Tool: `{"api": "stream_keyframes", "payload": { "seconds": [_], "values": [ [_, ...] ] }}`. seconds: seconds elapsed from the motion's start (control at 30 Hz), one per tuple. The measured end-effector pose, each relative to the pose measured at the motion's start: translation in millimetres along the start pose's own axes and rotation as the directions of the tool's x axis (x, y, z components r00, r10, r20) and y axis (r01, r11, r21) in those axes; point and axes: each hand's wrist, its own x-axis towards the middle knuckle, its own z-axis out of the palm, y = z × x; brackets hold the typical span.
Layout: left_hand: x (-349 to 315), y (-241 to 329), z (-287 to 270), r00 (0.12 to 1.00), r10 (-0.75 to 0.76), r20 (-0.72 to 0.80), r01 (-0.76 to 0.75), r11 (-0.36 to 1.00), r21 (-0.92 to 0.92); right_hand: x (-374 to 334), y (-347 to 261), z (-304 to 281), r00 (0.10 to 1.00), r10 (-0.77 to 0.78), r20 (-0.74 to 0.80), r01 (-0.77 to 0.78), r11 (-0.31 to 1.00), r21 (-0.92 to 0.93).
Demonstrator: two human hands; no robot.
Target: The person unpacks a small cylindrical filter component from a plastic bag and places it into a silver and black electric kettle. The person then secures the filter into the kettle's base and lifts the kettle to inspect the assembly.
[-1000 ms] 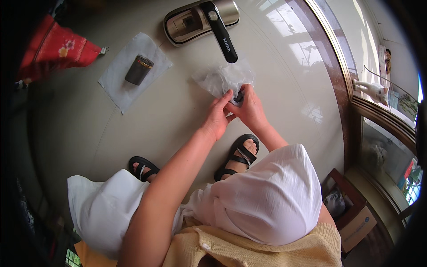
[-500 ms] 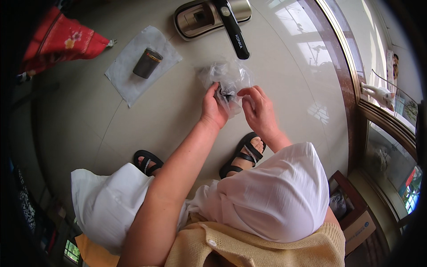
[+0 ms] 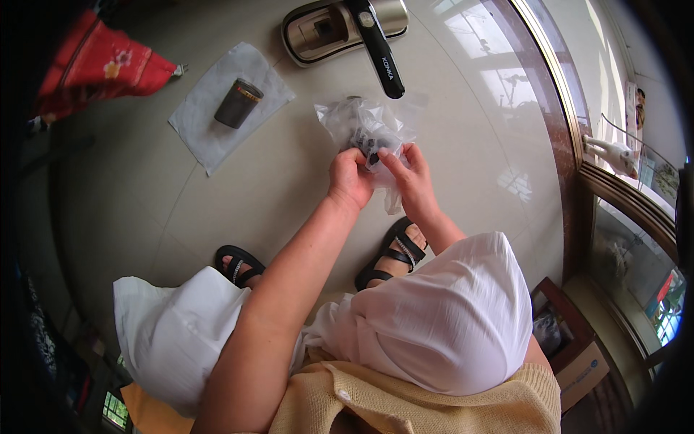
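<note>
Remotely, I make out a crumpled, see-through plastic bag [image 3: 394, 124] with dark contents [image 3: 364, 140] showing through. The left hand [image 3: 352, 181] at seven o'clock, right hand [image 3: 415, 182] at five, both pinch it.

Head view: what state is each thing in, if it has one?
Clear plastic bag, crumpled, dark item inside
Left hand, gripping the bag
Right hand, gripping the bag
White sheet, spread on the floor
Dark cylinder, resting on the sheet
Gold-and-black appliance, on the floor, recess exposed
Plug, unplugged, prongs bare
Black sandals, worn
</note>
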Motion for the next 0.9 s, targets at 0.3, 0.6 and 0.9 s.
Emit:
{"api": "stream_keyframes", "payload": {
  "seconds": [0.3, 0.6, 0.9],
  "values": [
    [-1, -1, 13, 0.990, 0.133, -0.046, -0.129, 0.988, 0.088, 0, -6, -2, 0.995, -0.093, 0.047, 0.096, 0.993, -0.064],
    [-7, -10, 31, 0.984, 0.103, -0.145, -0.076, 0.981, 0.181, 14, 13, -11, 0.914, -0.406, 0.005, 0.354, 0.789, -0.503],
    [-21, -8, 46, 0.982, 0.089, -0.164, -0.065, 0.987, 0.147, 22, 29, -25, 0.901, -0.428, 0.070, 0.377, 0.694, -0.613]
  ]
}}
